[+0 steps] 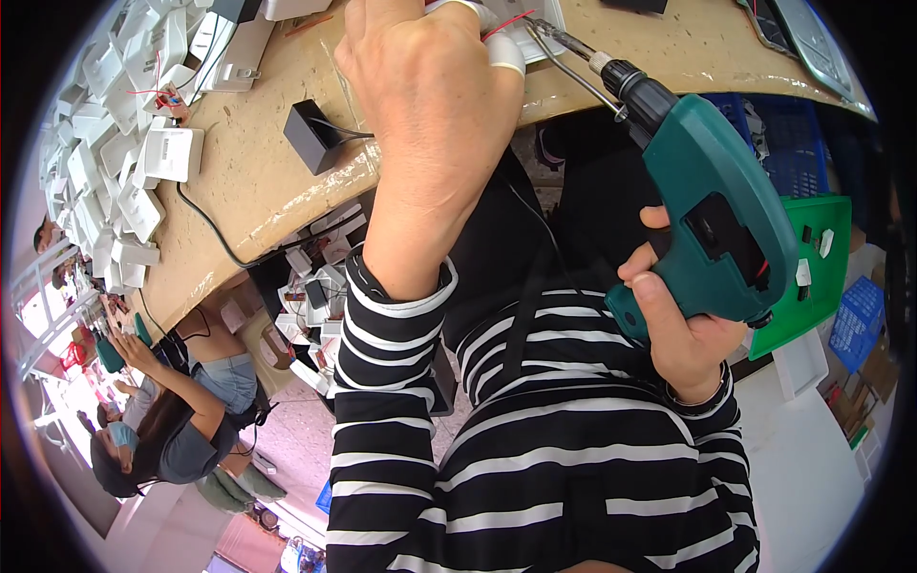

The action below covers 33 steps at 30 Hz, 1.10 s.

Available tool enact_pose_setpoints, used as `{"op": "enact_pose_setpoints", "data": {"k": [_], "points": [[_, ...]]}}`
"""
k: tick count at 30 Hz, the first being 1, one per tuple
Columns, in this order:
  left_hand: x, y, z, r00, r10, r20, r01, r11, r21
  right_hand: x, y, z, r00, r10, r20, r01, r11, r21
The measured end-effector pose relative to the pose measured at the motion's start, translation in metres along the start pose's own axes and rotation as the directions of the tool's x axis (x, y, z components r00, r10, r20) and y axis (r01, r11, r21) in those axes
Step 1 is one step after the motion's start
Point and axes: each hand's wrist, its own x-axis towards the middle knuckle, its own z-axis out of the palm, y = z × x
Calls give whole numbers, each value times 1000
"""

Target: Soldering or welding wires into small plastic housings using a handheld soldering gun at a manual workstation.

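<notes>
My right hand [683, 334] is wrapped round the handle of a dark green soldering gun [726, 201]. The gun's black nose and metal tip point up and left, and a thin bent metal tube [578, 76] runs beside the tip. Over the table's near edge, my left hand [430, 86] is closed, its back to me, with white covers on some fingertips. Beside those fingers a thin red wire [508, 25] sticks out toward the tip. A white plastic piece [549, 33] lies just beyond. What the left fingers grip is hidden behind the hand.
White plastic housings [115, 124] are heaped at the table's left. A black box-shaped adapter [320, 137] with a cable lies left of my left wrist. At right are a green tray [826, 253] and a blue basket [778, 143]. A co-worker [181, 430] sits at lower left.
</notes>
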Motion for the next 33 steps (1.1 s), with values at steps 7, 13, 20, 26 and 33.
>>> {"op": "enact_pose_setpoints", "data": {"k": [7,13,20,26,33], "points": [[0,-1,1,1000,8,-23,-7,1000,18,0,0,0,1000,-12,-10,12,1000,1],[-1,0,2,1000,8,-24,-7,1000,28,-1,2,0,1000,-6,5,6,1000,2],[-1,-2,3,998,36,-42,-35,999,39,-1,-1,0,1000,14,-2,-14,1000,-5],[-1,0,2,999,-2,-33,3,1000,12,-2,-1,1,998,39,-48,-37,999,40],[0,-5,3,998,39,-41,-38,999,33,-5,-2,-6,997,-2,-79,4,1000,23]]}}
